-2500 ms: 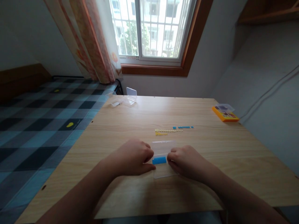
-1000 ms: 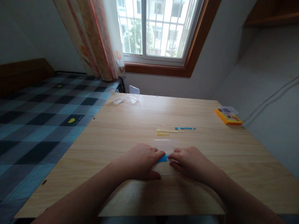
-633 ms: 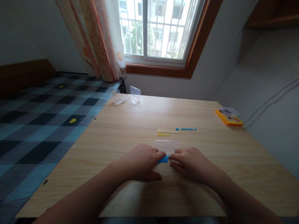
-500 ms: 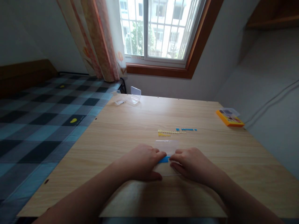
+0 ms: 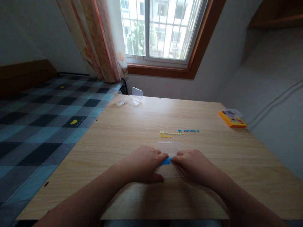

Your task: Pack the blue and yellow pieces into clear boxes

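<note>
A clear plastic plate [image 5: 168,171] lies flat on the table in front of me, with a row of small blue building bricks [image 5: 165,161] across it. My left hand [image 5: 149,164] rests over the plate's left side; its index fingertip touches the blue row, and its thumb stretches out apart by the near edge. At the right end of the row, my right hand [image 5: 189,162] has thumb and fingers pinched together. Whatever lies between those fingertips is hidden. Beyond the plate are lines of small pale yellow pieces [image 5: 174,133], darker yellow pieces [image 5: 166,136] and blue pieces [image 5: 190,130].
Two clear plastic boxes, one an open case [image 5: 137,96], stand at the table's far left. An orange box [image 5: 232,119] with a clear lid on it sits near the right edge. A checked bed [image 5: 47,126] adjoins the table's left side.
My right thumb has come up against the fingers, closing the hand into a pinch at the end of the blue row. My left hand has stayed in place.
</note>
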### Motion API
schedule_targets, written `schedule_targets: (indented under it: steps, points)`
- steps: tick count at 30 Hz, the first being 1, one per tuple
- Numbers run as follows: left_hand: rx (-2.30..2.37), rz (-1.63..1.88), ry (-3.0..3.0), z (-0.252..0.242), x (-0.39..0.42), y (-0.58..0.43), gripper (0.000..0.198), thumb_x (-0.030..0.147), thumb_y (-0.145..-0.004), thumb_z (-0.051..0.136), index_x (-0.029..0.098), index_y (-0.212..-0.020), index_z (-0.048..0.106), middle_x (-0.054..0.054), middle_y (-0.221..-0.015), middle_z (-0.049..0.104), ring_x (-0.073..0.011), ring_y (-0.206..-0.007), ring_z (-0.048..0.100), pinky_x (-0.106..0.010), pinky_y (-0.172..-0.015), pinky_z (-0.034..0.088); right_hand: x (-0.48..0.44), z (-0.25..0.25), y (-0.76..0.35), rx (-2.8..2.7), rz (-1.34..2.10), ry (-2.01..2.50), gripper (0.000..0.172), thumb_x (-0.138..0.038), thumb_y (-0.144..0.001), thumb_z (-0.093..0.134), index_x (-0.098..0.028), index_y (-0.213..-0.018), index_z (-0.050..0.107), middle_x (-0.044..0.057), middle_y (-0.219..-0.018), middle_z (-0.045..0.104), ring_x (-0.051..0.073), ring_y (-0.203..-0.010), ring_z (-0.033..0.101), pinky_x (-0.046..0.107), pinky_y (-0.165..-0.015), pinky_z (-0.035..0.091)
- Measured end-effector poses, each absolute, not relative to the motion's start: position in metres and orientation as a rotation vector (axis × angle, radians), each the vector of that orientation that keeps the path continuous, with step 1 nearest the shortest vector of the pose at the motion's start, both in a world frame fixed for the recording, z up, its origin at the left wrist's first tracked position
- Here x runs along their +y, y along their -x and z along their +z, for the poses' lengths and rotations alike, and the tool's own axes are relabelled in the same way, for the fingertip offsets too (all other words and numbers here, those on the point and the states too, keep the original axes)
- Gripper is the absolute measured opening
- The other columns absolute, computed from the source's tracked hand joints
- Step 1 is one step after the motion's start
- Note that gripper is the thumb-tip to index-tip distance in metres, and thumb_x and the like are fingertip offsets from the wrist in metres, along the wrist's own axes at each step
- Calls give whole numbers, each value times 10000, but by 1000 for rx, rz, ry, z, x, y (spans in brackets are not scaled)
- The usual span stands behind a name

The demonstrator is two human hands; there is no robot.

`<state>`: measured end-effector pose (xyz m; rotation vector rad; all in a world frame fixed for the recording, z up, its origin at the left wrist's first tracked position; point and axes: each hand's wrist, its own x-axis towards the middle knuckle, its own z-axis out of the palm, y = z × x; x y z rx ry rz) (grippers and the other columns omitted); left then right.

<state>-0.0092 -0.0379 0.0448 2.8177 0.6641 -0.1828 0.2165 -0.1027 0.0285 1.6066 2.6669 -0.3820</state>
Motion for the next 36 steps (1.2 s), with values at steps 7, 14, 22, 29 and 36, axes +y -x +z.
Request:
schedule_targets:
  steps: [7, 14, 22, 29, 36]
  points:
    - [660, -177, -2834, 43, -38, 10, 568, 521, -778, 799, 226, -1239, 646, -89, -1023, 766, -314, -912, 732, -374, -746, 532, -101, 30, -217, 2672, -413, -1616, 194, -171, -925, 567, -206, -900, 755, 42, -900, 761, 147, -735, 648, 273, -631, 317]
    - [674, -202, -2822, 47, -38, 9, 569, 517, -783, 790, 225, -1249, 643, -88, -1068, 768, -325, -940, 733, -387, -759, 535, -104, 31, -221, 2835, -434, -1606, 236, -221, -974, 544, -214, -878, 759, 26, -839, 747, 140, -701, 643, 271, -634, 351]
    - [666, -211, -2834, 49, -38, 8, 542, 520, -783, 789, 218, -1215, 662, -90, -1038, 763, -322, -919, 729, -391, -753, 536, -79, 30, -260, 3188, 220, -2310, 282, -298, -1006, 540, -171, -867, 750, 61, -724, 680, 188, -713, 595, 316, -716, 447]
    - [671, -188, -2837, 49, -37, 9, 540, 522, -783, 787, 222, -1217, 670, -86, -1022, 762, -326, -915, 726, -389, -746, 533, -26, -24, -291, 2861, 358, -2643, 342, -350, -987, 511, -191, -1040, 809, 144, -1176, 692, 295, -1187, 570, 490, -1072, 405]
    - [646, -119, -2835, 53, -37, 11, 615, 556, -790, 781, 223, -1291, 653, -95, -1039, 764, -321, -918, 728, -376, -747, 527, -15, -45, -282, 2494, 12, -2727, 422, -384, -1049, 410, -267, -1120, 809, 102, -1582, 467, 351, -1540, 241, 642, -1215, 148]
